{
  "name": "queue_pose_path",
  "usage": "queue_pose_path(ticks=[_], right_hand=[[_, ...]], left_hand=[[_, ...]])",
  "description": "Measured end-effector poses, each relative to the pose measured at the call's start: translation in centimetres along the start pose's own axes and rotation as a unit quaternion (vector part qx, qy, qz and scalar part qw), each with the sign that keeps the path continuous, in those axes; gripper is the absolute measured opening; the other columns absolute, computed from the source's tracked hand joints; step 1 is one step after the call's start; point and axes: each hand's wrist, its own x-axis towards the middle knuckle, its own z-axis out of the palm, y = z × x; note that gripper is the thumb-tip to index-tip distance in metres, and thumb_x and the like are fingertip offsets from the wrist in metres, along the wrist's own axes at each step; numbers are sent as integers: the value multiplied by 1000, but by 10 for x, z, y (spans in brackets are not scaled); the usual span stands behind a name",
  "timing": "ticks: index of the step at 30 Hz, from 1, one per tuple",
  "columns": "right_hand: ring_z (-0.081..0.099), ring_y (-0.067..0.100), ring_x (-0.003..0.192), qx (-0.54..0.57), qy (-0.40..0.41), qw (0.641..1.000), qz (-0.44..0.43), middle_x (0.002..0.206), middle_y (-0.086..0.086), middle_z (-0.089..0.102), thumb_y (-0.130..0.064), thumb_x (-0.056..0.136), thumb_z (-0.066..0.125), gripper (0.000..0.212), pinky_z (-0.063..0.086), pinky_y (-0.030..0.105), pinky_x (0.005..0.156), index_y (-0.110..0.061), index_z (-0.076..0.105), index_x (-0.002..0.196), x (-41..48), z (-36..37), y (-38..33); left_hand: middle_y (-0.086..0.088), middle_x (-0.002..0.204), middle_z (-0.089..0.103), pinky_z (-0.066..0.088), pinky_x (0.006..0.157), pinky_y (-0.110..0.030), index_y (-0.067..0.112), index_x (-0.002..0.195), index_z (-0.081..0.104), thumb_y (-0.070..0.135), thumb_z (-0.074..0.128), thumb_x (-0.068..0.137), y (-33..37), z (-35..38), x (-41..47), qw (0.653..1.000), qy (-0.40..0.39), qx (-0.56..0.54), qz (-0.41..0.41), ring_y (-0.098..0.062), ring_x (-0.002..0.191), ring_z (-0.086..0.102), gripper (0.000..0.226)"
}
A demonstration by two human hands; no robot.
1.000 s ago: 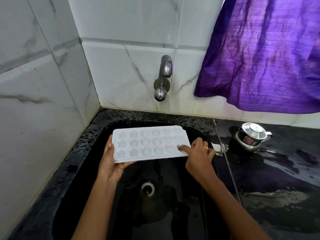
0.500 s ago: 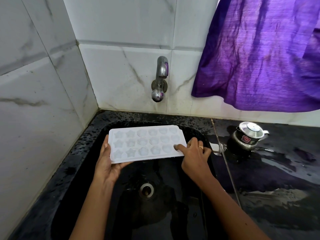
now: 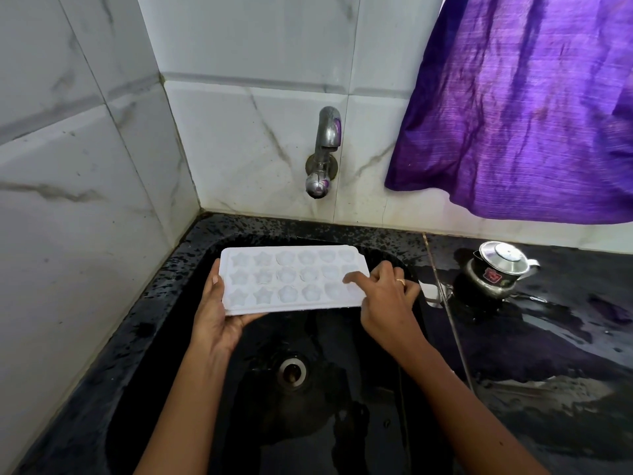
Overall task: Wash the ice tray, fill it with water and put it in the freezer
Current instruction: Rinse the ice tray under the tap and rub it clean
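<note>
The ice tray (image 3: 294,279) is white, with three rows of star- and flower-shaped cavities facing up, and it is held roughly level between the two hands above the basin of the black sink (image 3: 161,303). The left hand (image 3: 215,320) is at the tray's left end: its palm and fingers are beneath the near left corner, and its thumb (image 3: 216,279) lies upright along the left edge, so this hand grips the tray from below and from the side. The right hand (image 3: 387,303) is at the opposite end, knuckles up. Its index finger (image 3: 352,277) is hooked over the top face onto the rightmost cavities, and the remaining fingers are curled just beside the right edge; the thumb is hidden. A ring (image 3: 400,282) shows on one curled finger. The drain (image 3: 292,371) is below and nearer than both hands, between the forearms. The wall tap (image 3: 323,152) is above and beyond the hands, over the tray's middle, and no stream is visible. Just to the right of the right hand, a small white object (image 3: 430,293) sits at the sink edge. Farther right, a steel lidded pot (image 3: 496,272) stands on the wet black bench (image 3: 565,337). A purple cloth (image 3: 531,114) hangs above the right hand, well apart from it.
</note>
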Motion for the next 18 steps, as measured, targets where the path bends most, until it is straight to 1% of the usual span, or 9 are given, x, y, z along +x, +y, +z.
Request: queue_pose_path(ticks=[2,4,6,7,11,15,18], right_hand=[[25,13,94,-8,-17,999,-29,95,-6,23,7,75,42,61,5,27,73,-36,54,116,2,1,-6],[28,17,101,-14,-38,999,-32,96,-5,21,5,77,42,59,4,28,73,-36,55,117,4,3,-9],[29,19,105,-10,-55,998,-27,97,-5,22,4,79,42,57,4,29,73,-35,55,117,6,5,-12],[30,20,105,-12,-61,998,-27,97,-4,22,4,78,42,56,5,29,73,-34,56,117,6,6,-13],[30,21,105,-18,-79,996,-29,97,-4,23,5,78,41,55,4,29,73,-32,56,116,4,8,-15],[29,20,105,-24,-88,995,-46,98,-5,22,4,81,41,56,4,30,73,-36,53,119,0,7,-12],[30,21,107,-31,-77,996,-39,99,-6,21,2,83,42,57,8,32,77,-40,51,120,-2,5,-8]], left_hand=[[0,118,65,58,57,-47,30,131,51,36,37,100,0,1,-1,1000,-4,2,-3,-24,100,65,35],[0,119,64,58,58,-48,29,131,51,35,38,100,0,3,-1,1000,-5,-2,-7,-24,101,65,35],[0,116,66,58,57,-48,31,127,53,35,37,100,-1,5,-2,1000,-3,-7,-13,-24,99,65,32],[1,115,66,57,56,-48,31,126,54,35,36,100,-1,5,-2,1000,0,-9,-16,-24,98,65,31],[0,117,65,57,55,-48,29,132,50,35,34,101,1,6,-1,1000,7,0,-24,-25,100,64,35],[-4,123,61,58,55,-49,27,135,48,34,35,101,2,4,-2,999,12,7,-29,-26,102,62,37],[-4,124,61,58,55,-49,27,136,47,33,35,101,2,4,-2,999,11,4,-31,-26,102,62,37]])
